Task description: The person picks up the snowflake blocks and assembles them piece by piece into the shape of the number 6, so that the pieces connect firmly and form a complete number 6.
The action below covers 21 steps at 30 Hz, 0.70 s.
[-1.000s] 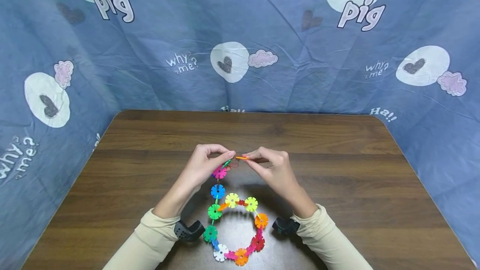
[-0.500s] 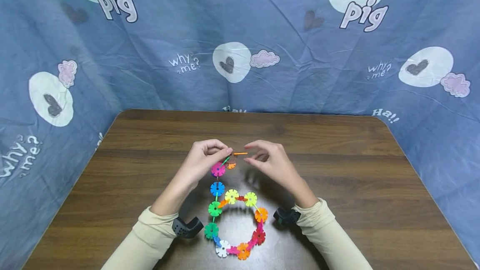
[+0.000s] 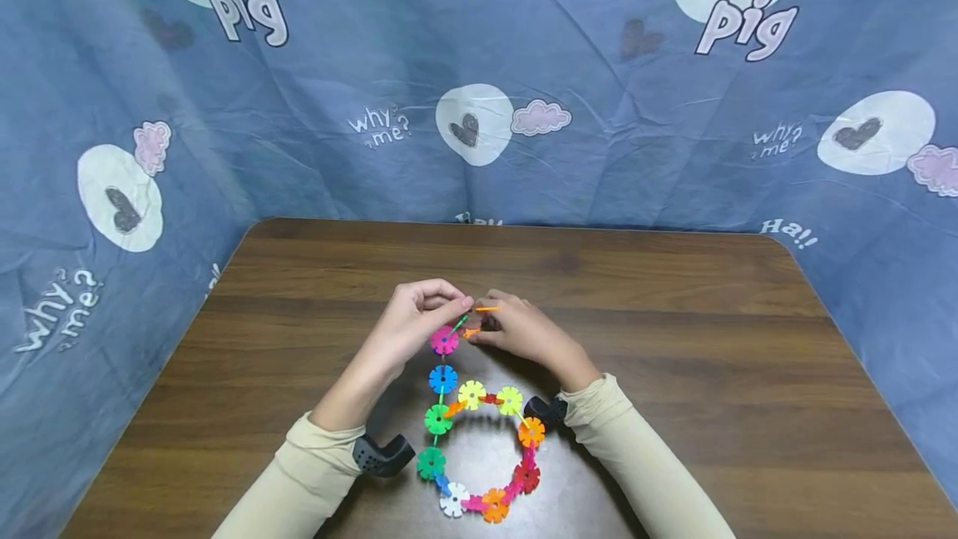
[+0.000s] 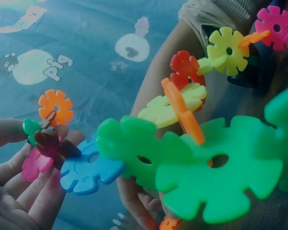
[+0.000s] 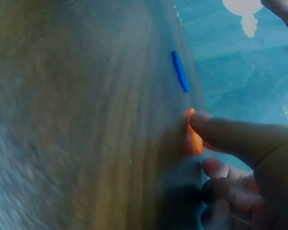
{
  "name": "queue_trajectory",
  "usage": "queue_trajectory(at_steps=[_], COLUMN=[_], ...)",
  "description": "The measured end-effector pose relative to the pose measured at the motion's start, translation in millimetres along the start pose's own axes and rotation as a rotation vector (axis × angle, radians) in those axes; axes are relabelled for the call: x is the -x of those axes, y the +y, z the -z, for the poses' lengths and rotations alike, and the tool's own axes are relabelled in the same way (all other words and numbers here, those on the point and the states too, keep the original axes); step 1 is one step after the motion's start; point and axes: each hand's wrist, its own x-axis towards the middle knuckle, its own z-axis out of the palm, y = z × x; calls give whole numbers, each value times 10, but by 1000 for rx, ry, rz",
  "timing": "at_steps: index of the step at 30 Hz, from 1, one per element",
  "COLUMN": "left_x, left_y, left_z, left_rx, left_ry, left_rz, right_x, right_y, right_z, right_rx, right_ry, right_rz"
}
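My left hand pinches the upper end of a chain of interlocking plastic snowflake discs, around a green disc. A brown disc, a pink disc and a blue disc are linked near there. At the chain's tip, an orange disc sticks out, seen edge-on from the head. My right hand is lower, beyond the chain end, with thumb and finger around a loose orange disc at the table. Its other fingers are loosely bent.
The chain's lower part forms a ring on the wooden table, including a white disc, a red disc and a yellow disc. A blue disc lies beyond my right fingers. A patterned blue cloth hangs behind.
My right hand lets go of the orange disc at the chain's tip, then moves left and down to the loose orange disc. My left hand keeps its pinch on the chain.
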Motion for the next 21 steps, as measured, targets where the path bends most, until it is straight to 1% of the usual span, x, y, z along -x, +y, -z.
queue_trajectory(at_steps=[3, 5, 7, 12, 14, 16, 21], left_x=[-1, -3, -4, -4, -3, -3, -8], left_y=[-3, -5, -9, -19, -20, -20, -10], left_z=[-5, -5, -8, -18, -21, -24, -42], left_rx=[1, 4, 2, 17, 27, 34, 46], left_ry=[1, 2, 4, -5, -11, -16, -24], left_rz=[-1, -1, -3, 0, 3, 2, -11], right_x=[4, 15, 38, 156, 232, 326, 565], right_y=[-19, -21, -15, 28, 43, 52, 24], right_z=[-4, 1, 17, 93, 151, 236, 504], right_rx=[18, -10, -90, -327, -383, -448, -813], right_ry=[-3, -8, -24, -50, -21, 35, 199], right_rz=[-8, -15, -23, -82, -104, -122, -207])
